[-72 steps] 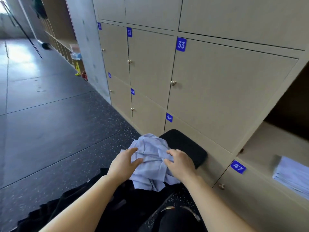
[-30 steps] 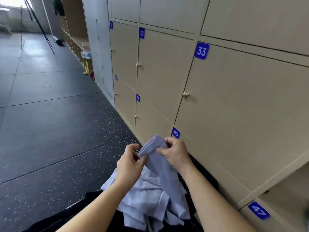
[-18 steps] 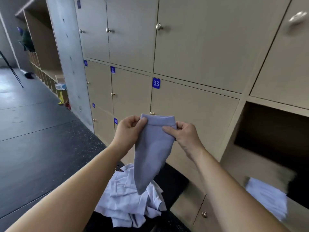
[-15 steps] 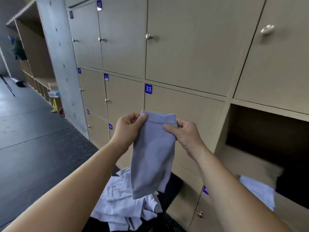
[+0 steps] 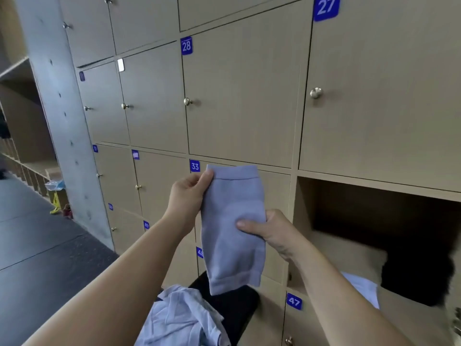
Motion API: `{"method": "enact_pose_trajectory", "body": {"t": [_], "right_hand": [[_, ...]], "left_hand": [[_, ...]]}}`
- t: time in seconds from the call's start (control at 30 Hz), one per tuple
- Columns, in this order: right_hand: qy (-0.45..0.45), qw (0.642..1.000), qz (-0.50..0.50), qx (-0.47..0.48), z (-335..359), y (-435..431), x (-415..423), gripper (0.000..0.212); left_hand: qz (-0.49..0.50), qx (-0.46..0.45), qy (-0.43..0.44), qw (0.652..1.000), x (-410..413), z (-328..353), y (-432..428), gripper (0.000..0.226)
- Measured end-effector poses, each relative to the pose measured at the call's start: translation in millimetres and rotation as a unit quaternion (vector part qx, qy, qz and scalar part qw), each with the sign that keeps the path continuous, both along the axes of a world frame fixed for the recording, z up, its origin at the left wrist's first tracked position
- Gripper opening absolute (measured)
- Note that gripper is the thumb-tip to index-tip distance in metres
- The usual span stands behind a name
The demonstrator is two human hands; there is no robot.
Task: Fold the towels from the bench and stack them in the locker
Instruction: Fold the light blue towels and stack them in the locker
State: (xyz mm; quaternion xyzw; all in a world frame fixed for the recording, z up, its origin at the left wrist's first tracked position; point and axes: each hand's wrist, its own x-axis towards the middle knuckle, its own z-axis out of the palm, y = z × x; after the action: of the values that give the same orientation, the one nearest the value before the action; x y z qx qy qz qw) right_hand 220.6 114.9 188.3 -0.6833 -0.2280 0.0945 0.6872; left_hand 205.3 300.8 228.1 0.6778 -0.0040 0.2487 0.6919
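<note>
**Two hands hold one towel (image 5: 232, 245) up beside the open locker (image 5: 303, 221)**

We look down from head height at a wall of pale wooden locker doors. A person's left hand (image 5: 187, 193) pinches the towel's top left corner between thumb and fingers, just below the blue plate marked 33 (image 5: 194, 166). The right hand (image 5: 273, 229) clamps the towel's right edge about halfway down, with the thumb across the front and the fingers behind the cloth.

The lilac towel hangs upright in the air as a narrow strip. Its lower hem swings free above the dark bench (image 5: 239, 303). A crumpled pile of pale towels (image 5: 179, 318) lies on that bench, still unfolded. To the right, the open locker holds a folded stack (image 5: 363, 288) on its floor, partly hidden by the right forearm.

We judge the step in hand to be halving this strip.
- **Top corner:** we would keep the pinch firm so the top hem stays level.
- **Fold:** we would bring the lower hem up to meet the top hem, matching corners before letting go.
- **Why care is needed:** soft cloth sags and skews, so we would run a thumb along the fold to set it.
- **Carrying:** we would then carry the towel flat on both palms and lay it square on the stack.
</note>
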Motion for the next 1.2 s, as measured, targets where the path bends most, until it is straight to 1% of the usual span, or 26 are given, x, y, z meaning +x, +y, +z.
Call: {"method": "enact_pose_trajectory", "body": {"t": [0.03, 0.07, 0.1, 0.13, 0.17, 0.2, 0.27, 0.3, 0.33, 0.43, 0.5, 0.53, 0.6, 0.67, 0.73, 0.8, 0.87, 0.93, 1.0, 1.1, 1.13, 1.2], "right_hand": [[-0.006, 1.000, 0.000, 0.010, 5, -1, 0, 0.013], [-0.015, 1.000, 0.000, 0.014, 10, -1, 1, 0.012], [-0.022, 1.000, -0.001, 0.015, 15, -1, 1, 0.013], [-0.029, 0.999, -0.007, 0.014, 18, -1, 3, 0.015], [-0.036, 0.999, -0.017, 0.010, 21, 0, 5, 0.015], [-0.045, 0.999, -0.029, 0.008, 23, 0, 7, 0.015], [-0.061, 0.997, -0.040, 0.007, 27, -2, 10, 0.014], [-0.061, 0.998, -0.034, 0.003, 27, -4, 11, 0.015], [-0.052, 0.998, -0.024, -0.005, 27, -7, 11, 0.017], [-0.026, 0.996, 0.005, -0.080, 23, -15, 9, 0.024], [-0.035, 0.993, -0.010, -0.109, 18, -19, 9, 0.014], [-0.039, 0.994, -0.025, -0.099, 17, -21, 9, 0.007], [-0.048, 0.994, -0.063, -0.070, 16, -25, 11, 0.012], [-0.065, 0.992, -0.092, -0.054, 16, -27, 12, 0.015], [-0.081, 0.989, -0.112, -0.042, 14, -28, 14, 0.011], [-0.098, 0.984, -0.145, -0.032, 13, -26, 18, 0.011], [-0.120, 0.976, -0.178, -0.024, 15, -26, 21, 0.015], [-0.127, 0.974, -0.189, -0.001, 19, -26, 23, 0.017], [-0.096, 0.980, -0.166, 0.048, 25, -25, 23, 0.018], [-0.092, 0.980, -0.161, 0.076, 33, -22, 25, 0.035], [-0.091, 0.979, -0.164, 0.082, 37, -21, 26, 0.036], [-0.083, 0.977, -0.174, 0.087, 44, -19, 28, 0.028]], "left_hand": [[-0.022, -0.012, 0.026, 0.999, -4, -1, -1, 0.040], [-0.048, -0.019, 0.055, 0.997, -7, -5, 0, 0.050], [-0.075, -0.024, 0.082, 0.993, -10, -10, 0, 0.065], [-0.092, -0.017, 0.104, 0.990, -12, -17, 1, 0.074], [-0.107, -0.010, 0.115, 0.988, -15, -24, 2, 0.072], [-0.112, -0.002, 0.116, 0.987, -16, -29, 2, 0.061], [-0.104, 0.003, 0.104, 0.989, -17, -37, 2, 0.031], [-0.095, 0.006, 0.096, 0.991, -18, -38, 2, 0.023], [-0.087, 0.009, 0.086, 0.992, -17, -38, 2, 0.020], [-0.050, 0.010, 0.066, 0.996, -15, -35, 1, 0.025], [-0.025, 0.010, 0.061, 0.998, -14, -33, 0, 0.034], [-0.016, 0.010, 0.057, 0.998, -13, -33, 0, 0.037], [-0.001, 0.019, 0.054, 0.998, -13, -33, -1, 0.036], [0.003, 0.043, 0.050, 0.998, -15, -32, -1, 0.027], [-0.008, 0.073, 0.043, 0.996, -16, -30, 0, 0.017], [-0.014, 0.105, 0.036, 0.994, -16, -28, 2, 0.011], [0.004, 0.134, 0.027, 0.991, -15, -25, -1, 0.014], [0.032, 0.145, 0.019, 0.989, -13, -21, -4, 0.022], [0.031, 0.128, 0.016, 0.991, -9, -15, -6, 0.023], [-0.015, 0.055, 0.024, 0.998, -1, -6, -8, 0.032], [-0.030, 0.022, 0.033, 0.999, 2, -3, -9, 0.032], [-0.049, -0.028, 0.050, 0.997, 7, 4, -9, 0.025]]}}
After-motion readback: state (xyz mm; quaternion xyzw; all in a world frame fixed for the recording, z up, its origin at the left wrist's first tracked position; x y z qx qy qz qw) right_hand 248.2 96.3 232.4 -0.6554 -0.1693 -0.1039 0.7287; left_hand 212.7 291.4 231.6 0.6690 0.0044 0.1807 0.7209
